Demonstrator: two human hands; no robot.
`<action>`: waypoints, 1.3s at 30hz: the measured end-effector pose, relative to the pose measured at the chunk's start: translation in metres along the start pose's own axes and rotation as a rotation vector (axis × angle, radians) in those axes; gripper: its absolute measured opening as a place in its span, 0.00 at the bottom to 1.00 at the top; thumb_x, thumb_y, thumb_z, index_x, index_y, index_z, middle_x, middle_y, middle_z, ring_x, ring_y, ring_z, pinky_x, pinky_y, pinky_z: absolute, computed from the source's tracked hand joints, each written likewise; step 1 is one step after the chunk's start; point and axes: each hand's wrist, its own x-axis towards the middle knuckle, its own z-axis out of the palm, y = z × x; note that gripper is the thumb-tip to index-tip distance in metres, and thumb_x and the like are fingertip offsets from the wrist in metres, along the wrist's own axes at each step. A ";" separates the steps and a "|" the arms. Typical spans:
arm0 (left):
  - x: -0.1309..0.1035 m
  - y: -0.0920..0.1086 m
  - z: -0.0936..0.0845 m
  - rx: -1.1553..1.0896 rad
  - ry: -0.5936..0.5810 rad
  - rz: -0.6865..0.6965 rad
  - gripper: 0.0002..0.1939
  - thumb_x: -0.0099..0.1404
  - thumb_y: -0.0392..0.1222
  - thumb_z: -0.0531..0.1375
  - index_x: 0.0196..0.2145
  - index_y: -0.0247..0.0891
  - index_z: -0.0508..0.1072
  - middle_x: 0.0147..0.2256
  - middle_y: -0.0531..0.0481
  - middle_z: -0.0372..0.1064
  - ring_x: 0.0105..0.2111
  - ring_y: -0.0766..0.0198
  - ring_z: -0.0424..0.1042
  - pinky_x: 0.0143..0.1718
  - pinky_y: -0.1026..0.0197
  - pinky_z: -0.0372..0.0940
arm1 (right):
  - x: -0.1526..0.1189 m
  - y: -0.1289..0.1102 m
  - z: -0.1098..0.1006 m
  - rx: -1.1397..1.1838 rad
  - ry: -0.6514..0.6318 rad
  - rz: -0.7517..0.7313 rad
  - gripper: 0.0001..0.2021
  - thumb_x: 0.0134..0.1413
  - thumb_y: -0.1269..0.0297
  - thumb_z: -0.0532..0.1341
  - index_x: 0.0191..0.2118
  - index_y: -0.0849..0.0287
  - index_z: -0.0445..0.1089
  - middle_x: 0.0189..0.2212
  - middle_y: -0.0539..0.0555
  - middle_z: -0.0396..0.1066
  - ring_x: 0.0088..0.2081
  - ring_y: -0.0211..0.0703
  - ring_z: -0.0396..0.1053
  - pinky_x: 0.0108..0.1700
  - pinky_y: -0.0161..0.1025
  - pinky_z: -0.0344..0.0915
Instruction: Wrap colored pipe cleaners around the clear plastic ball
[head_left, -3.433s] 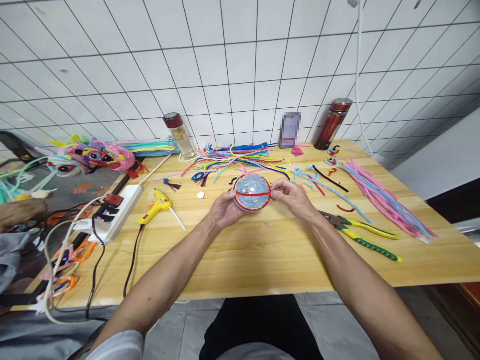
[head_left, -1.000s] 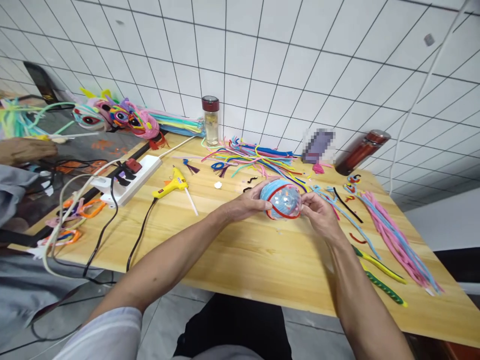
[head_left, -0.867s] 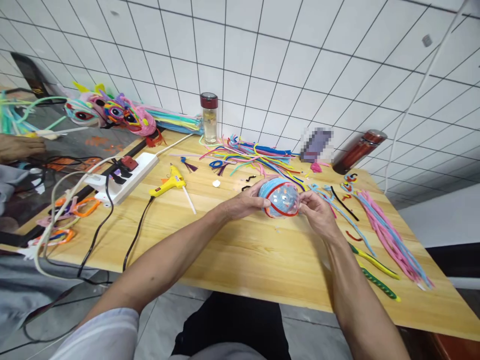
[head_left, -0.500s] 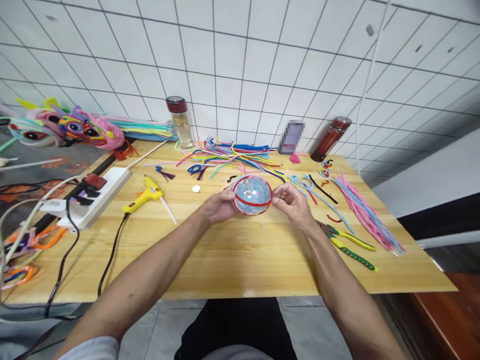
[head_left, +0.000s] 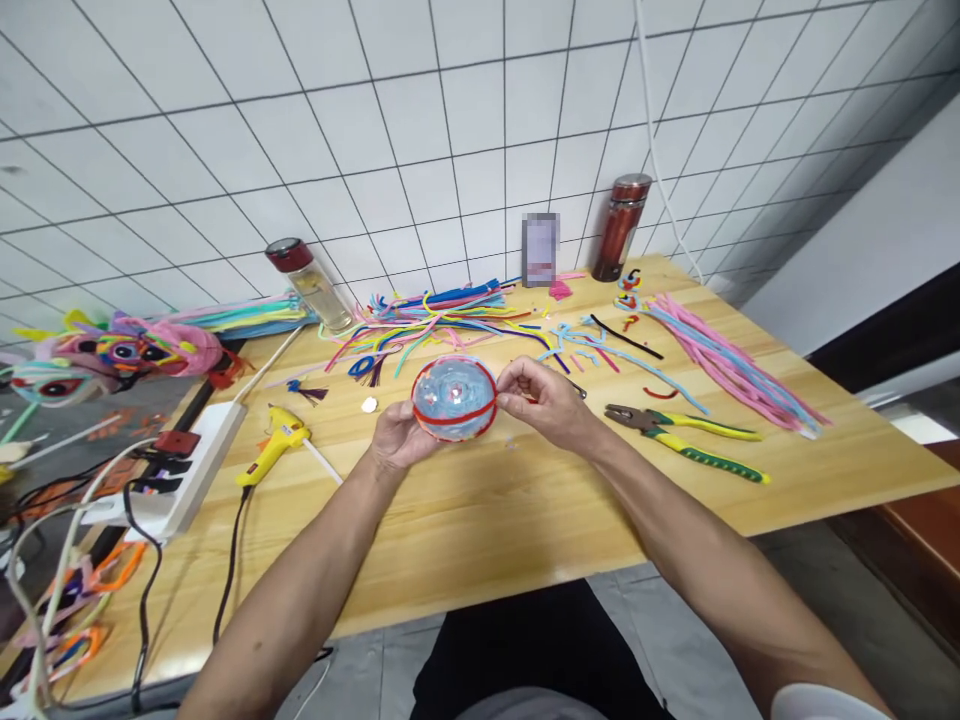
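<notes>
At frame centre, the left hand (head_left: 397,435) grips a round clear-and-blue shell (head_left: 454,385) by its left edge; the right hand (head_left: 536,398) pinches the right end of its red band (head_left: 454,420). Pliers (head_left: 651,422) lie mid-right; a yellow glue gun (head_left: 277,448), mid-left

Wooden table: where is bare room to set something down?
Bare tabletop lies between the forearms, from the round red-banded piece to the near edge, and right of the pliers. Crowded: the back, strewn with pipe cleaners.
</notes>
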 end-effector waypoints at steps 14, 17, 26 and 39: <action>0.001 -0.001 -0.002 0.036 0.048 0.021 0.36 0.43 0.45 0.75 0.53 0.42 0.79 0.50 0.43 0.83 0.67 0.37 0.69 0.73 0.36 0.57 | 0.002 0.003 -0.002 0.014 -0.041 -0.015 0.08 0.59 0.57 0.68 0.39 0.55 0.72 0.34 0.51 0.77 0.35 0.41 0.74 0.42 0.40 0.72; 0.001 -0.001 0.000 0.049 0.044 0.018 0.38 0.43 0.46 0.75 0.55 0.41 0.78 0.51 0.42 0.83 0.67 0.36 0.69 0.72 0.36 0.58 | 0.003 0.004 -0.003 -0.015 -0.039 -0.029 0.07 0.59 0.59 0.67 0.39 0.55 0.73 0.34 0.50 0.77 0.35 0.41 0.73 0.41 0.40 0.71; 0.003 -0.002 0.001 0.018 0.054 0.044 0.37 0.46 0.44 0.75 0.55 0.44 0.78 0.52 0.46 0.83 0.67 0.41 0.70 0.73 0.40 0.59 | 0.003 0.002 -0.008 -0.322 0.007 -0.227 0.04 0.63 0.68 0.61 0.38 0.54 0.74 0.36 0.53 0.76 0.38 0.44 0.72 0.46 0.42 0.68; 0.002 0.001 0.003 0.070 0.067 0.051 0.38 0.43 0.44 0.76 0.54 0.40 0.79 0.52 0.43 0.82 0.67 0.37 0.69 0.72 0.37 0.60 | 0.004 0.017 -0.006 -0.432 -0.033 -0.194 0.03 0.64 0.69 0.59 0.39 0.54 0.68 0.34 0.51 0.71 0.37 0.44 0.67 0.44 0.40 0.63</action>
